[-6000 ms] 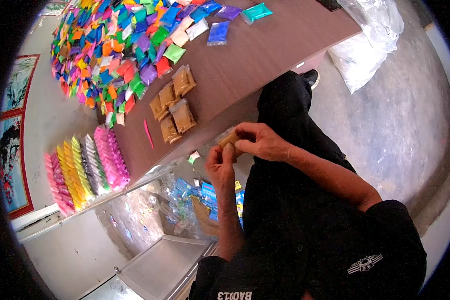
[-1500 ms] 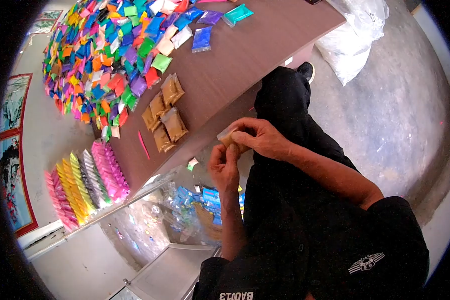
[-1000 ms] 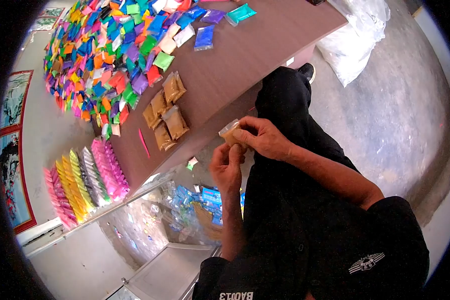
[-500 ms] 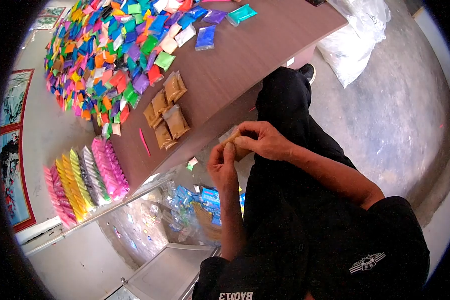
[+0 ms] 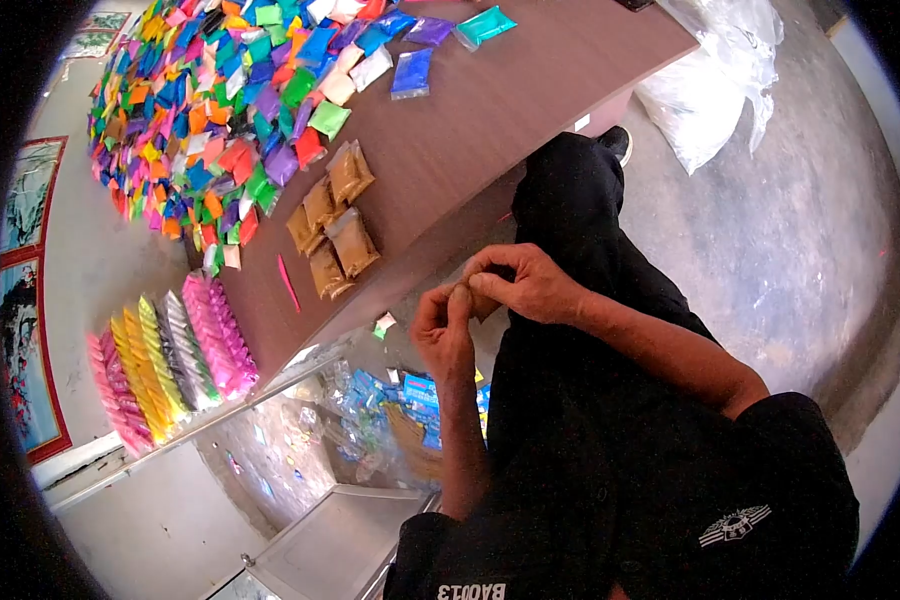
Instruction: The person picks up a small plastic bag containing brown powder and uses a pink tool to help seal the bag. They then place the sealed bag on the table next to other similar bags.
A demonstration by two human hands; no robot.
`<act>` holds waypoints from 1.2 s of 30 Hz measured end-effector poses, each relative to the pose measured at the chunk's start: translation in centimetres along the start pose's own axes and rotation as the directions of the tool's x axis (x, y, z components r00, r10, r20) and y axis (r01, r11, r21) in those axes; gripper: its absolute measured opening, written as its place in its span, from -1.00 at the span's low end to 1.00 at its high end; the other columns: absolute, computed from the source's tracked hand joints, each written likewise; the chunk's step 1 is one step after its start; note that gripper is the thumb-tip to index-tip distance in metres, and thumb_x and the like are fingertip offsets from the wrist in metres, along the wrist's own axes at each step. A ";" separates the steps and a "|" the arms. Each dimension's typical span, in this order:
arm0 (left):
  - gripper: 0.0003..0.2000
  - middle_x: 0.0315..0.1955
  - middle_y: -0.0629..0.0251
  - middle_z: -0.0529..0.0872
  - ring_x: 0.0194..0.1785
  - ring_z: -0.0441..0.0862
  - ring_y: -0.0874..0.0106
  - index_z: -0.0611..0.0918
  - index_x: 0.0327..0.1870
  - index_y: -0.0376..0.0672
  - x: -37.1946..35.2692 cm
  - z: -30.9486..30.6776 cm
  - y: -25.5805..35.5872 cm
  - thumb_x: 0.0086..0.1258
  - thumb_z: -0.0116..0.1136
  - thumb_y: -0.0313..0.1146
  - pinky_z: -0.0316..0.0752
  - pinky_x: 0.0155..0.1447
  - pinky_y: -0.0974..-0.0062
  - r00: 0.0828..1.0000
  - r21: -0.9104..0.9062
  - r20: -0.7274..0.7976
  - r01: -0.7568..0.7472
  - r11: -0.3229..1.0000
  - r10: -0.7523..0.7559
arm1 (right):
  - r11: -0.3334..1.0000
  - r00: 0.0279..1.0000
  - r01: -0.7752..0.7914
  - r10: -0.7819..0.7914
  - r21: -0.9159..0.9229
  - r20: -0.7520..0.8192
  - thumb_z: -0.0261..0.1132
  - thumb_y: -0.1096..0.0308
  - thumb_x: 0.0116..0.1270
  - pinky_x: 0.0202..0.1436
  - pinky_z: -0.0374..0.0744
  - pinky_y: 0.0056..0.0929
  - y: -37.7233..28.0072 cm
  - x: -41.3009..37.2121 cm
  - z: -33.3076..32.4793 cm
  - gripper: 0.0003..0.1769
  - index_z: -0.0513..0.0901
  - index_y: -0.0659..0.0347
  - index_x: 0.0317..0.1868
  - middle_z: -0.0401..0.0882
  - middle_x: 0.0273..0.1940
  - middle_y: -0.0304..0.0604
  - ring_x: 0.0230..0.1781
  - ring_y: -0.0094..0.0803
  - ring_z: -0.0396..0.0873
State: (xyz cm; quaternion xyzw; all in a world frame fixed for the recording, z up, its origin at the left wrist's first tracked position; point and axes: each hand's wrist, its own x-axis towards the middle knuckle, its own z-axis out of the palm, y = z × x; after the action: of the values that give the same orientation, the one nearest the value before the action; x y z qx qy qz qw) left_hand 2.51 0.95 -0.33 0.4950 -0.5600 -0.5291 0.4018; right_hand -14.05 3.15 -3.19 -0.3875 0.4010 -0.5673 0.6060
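Note:
Between my two hands, over my lap and off the table edge, is a small brown packet [image 5: 482, 305], mostly covered by the fingers. My left hand [image 5: 444, 328] pinches one side of it between thumb and fingertips. Thumb and bent forefinger of my right hand [image 5: 530, 284] grip the other side, close to the left fingertips. On the table nearby lie several similar brown packets [image 5: 352, 243] in clear plastic, grouped together. A thin pink stick-like tool [image 5: 288, 283] lies beside them.
A large heap of small coloured packets [image 5: 210, 110] covers the table's [image 5: 490, 120] far side. Bundled strips of coloured packets [image 5: 175, 350] lie at the left corner. Below are plastic scraps and blue packaging [image 5: 410, 400]. A white plastic bag [image 5: 705, 95] stands on the floor.
My hands stay in nearly the same place, with slight finger movement. Less of the brown packet shows now, and it looks darker. Things on the table have not moved.

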 end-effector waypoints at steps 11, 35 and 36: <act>-0.81 -0.19 0.35 0.77 -0.11 0.66 0.57 0.74 0.01 -0.28 -0.2 0.1 -0.1 0.58 0.28 -0.34 0.55 0.02 0.56 0.994 0.069 0.056 0.090 0.994 -0.094 | 0.992 0.986 0.092 -0.103 -0.088 -0.128 0.32 0.35 0.54 -0.10 0.71 -0.40 1.0 0.1 -0.2 -0.80 0.75 0.31 -0.03 0.75 -0.22 -0.21 -0.22 -0.52 0.68; -0.79 -0.29 0.33 0.77 -0.25 0.66 0.58 0.70 -0.01 -0.29 -0.4 -0.1 -0.4 0.57 0.29 -0.31 0.54 -0.15 0.57 0.994 0.103 0.053 0.089 0.991 -0.094 | 0.999 0.998 0.038 -0.039 -0.020 -0.050 0.28 0.34 0.55 -0.09 0.67 -0.41 -0.3 0.2 0.2 -0.75 0.72 0.34 0.05 0.73 -0.22 -0.22 -0.23 -0.54 0.65; -0.83 -0.28 0.34 0.75 -0.21 0.66 0.59 0.67 -0.06 -0.29 -0.4 -0.1 -0.3 0.57 0.29 -0.35 0.54 -0.13 0.59 0.992 0.114 0.065 0.099 0.989 -0.107 | 1.000 0.999 0.001 -0.002 -0.007 -0.052 0.28 0.35 0.54 -0.09 0.66 -0.42 -0.4 0.2 0.1 -0.76 0.72 0.34 0.04 0.73 -0.22 -0.22 -0.23 -0.54 0.64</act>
State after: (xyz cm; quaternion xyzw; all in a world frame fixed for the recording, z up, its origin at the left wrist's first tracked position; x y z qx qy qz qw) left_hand 2.75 1.34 -0.58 0.5256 -0.5759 -0.5346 0.3260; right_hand -14.11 2.90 -2.75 -0.3751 0.4182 -0.5762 0.5936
